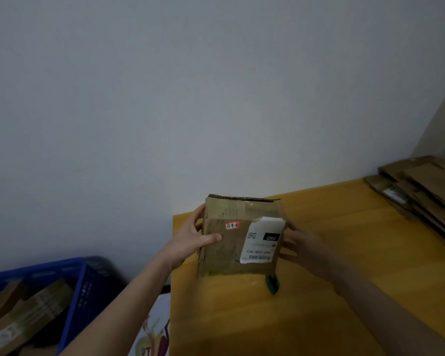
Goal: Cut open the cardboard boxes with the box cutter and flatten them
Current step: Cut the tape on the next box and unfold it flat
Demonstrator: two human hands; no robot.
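currently the left hand and right hand grip the box by its sides near the table's 9 o'clock edge, where lowering it blind could knock the cutter, at its 5 o'clock.

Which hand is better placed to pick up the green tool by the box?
Likely the right hand: the green tool lies at the near right corner of the box, close to that hand. The left hand grips the opposite side.
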